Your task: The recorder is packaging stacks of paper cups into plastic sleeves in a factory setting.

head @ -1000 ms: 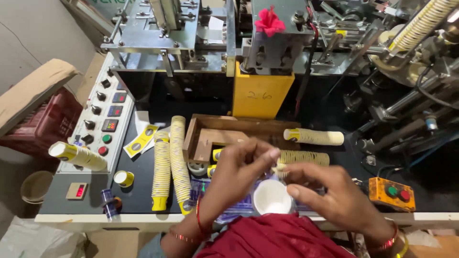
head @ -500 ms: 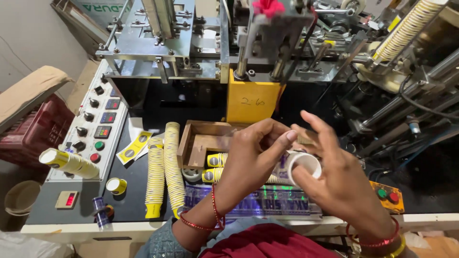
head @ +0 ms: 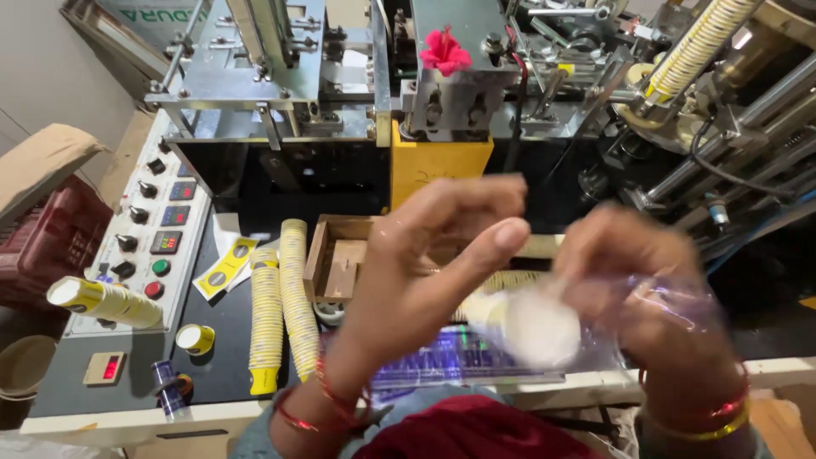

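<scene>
Both hands are raised close under the camera, above the front edge of the bench. The right hand, badly blurred, has its grip closed around a stack of paper cups that seems to sit partly inside a clear plastic sleeve; the white end of the stack faces the camera. The left hand sits at about 9 o'clock from the stack, its thumb stretched over the stack's near end and its fingers curled above. Whether that grip pinches the sleeve's edge or only rests there, I cannot tell through the blur.

The main risk, as I judge it, is the thin sleeve slipping or bunching as the hands move fast, so that the cups jam at its mouth or get squeezed out of round. A loose hold could also let the stack slide free and drop onto the two long rows of cups lying at 9 o'clock, or into the wooden tray beyond, scattering them. The cup machine at 12 o'clock stands close, and a wide swing could strike it.
</scene>
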